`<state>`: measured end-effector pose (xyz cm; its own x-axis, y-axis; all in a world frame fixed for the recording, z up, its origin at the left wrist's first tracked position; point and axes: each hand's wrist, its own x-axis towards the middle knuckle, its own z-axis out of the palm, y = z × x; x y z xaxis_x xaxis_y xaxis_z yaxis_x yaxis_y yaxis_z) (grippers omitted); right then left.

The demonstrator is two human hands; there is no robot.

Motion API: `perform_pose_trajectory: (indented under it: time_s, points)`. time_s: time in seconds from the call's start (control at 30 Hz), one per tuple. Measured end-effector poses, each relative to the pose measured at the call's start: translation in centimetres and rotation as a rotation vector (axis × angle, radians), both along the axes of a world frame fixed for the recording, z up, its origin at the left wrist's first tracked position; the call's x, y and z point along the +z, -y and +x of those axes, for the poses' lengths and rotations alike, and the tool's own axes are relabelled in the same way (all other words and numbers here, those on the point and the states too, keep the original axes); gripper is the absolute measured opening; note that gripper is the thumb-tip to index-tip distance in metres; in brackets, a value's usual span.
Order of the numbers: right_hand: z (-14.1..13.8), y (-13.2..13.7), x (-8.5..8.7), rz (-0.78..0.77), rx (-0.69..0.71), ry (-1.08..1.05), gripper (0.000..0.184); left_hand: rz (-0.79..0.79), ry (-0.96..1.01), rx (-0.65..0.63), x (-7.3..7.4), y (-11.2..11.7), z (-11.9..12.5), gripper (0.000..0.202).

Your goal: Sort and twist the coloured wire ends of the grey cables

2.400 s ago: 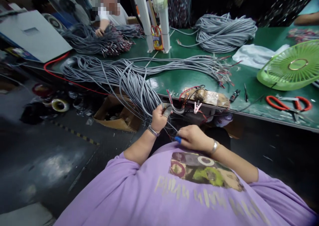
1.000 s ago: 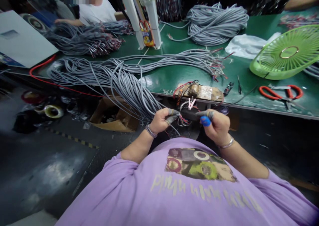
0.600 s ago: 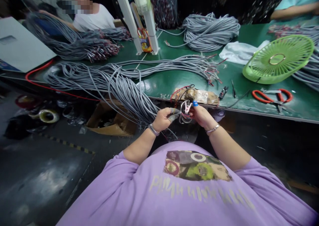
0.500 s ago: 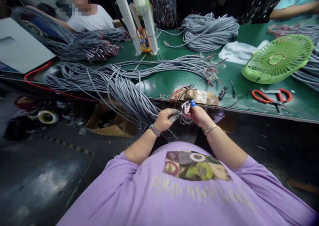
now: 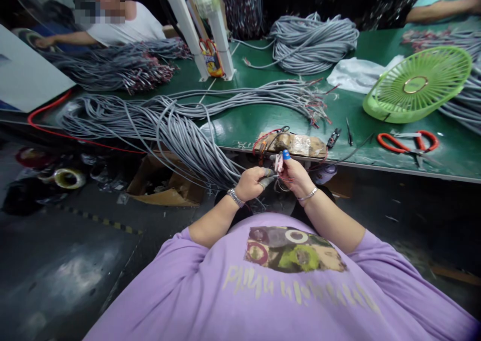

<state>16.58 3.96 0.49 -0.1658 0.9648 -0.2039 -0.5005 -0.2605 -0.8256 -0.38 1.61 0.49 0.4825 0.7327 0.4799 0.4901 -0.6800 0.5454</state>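
Observation:
My left hand [image 5: 252,183] is closed around the end of a grey cable [image 5: 210,158] pulled from the big bundle that hangs over the table edge. Grey finger covers sit on its thumb and forefinger. My right hand [image 5: 296,176], with a blue cover on one fingertip, pinches the thin coloured wires [image 5: 281,182] that come out of that cable end. Both hands are held together just below a taped brown block [image 5: 296,143] with red and black leads and a pink clip [image 5: 278,161] at the table's front edge.
The green table [image 5: 263,115] carries several grey cable bundles, a green fan [image 5: 417,84], red-handled scissors [image 5: 408,141], small cutters [image 5: 332,137] and a white post [image 5: 218,30]. Another person [image 5: 112,23] handles cables at the far left. A cardboard box [image 5: 158,186] sits on the floor.
My right hand came up from my lap to meet the left at the cable end. Both hands then rose toward the pink clip. The person at the far left moved their cable bundle.

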Motion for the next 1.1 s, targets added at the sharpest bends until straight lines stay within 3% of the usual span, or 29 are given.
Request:
perform_pose_trajectory:
  time_s: [0.27,0.6,0.83,1.1]
  points:
    - [-0.3,-0.3,-1.0,-0.043,-0.045,0.057,0.062,-0.049,-0.046,-0.006,-0.3,0.0,0.3,0.022]
    - [0.8,1.1,0.2,-0.169,0.061,-0.039,0.062,-0.080,0.056,-0.245,2.1,1.0,-1.4,0.021]
    - [1.8,1.3,0.0,-0.291,0.065,-0.071,0.054,-0.058,0.090,-0.280,2.6,3.5,-2.6,0.019]
    - [1.8,0.9,1.3,-0.214,0.203,-0.026,0.056,0.080,0.130,-0.111,2.7,4.1,-2.4,0.018]
